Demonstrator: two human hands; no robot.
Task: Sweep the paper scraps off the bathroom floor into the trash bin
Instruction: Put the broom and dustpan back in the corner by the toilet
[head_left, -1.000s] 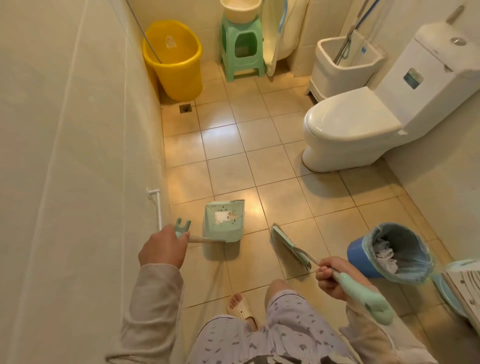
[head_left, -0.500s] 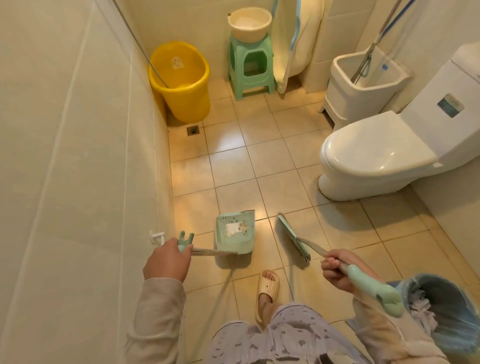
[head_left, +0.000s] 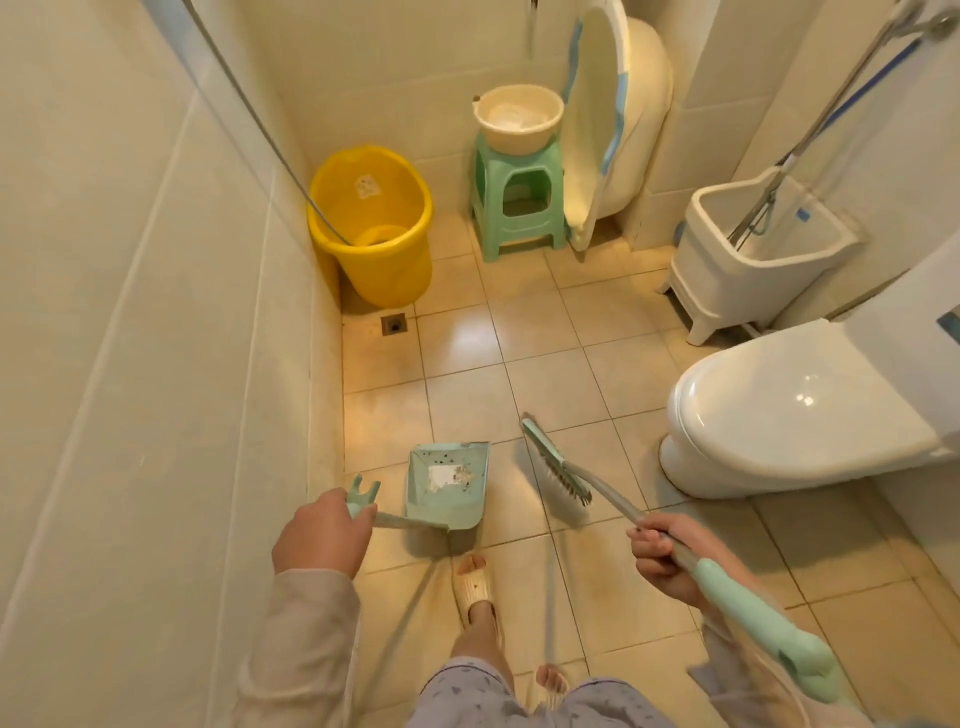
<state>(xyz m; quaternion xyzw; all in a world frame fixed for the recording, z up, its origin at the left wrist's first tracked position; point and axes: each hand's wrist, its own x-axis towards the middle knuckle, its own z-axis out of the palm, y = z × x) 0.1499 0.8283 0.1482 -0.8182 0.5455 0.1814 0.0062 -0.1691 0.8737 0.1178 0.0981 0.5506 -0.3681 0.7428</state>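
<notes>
Left hand (head_left: 322, 535) is gripping the dustpan (head_left: 448, 499) handle, right hand (head_left: 662, 558) clasping the broom (head_left: 556, 462); tilting the pan forward is risking paper scraps (head_left: 444, 475) sliding onto the floor (head_left: 467, 338).

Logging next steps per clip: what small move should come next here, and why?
Probably lift the dustpan level and turn to find the trash bin, which is out of view. The left hand grips its handle, paper scraps already lie in the pan, the right hand holds the broom beside it, and no scraps show on the floor tiles.
</notes>
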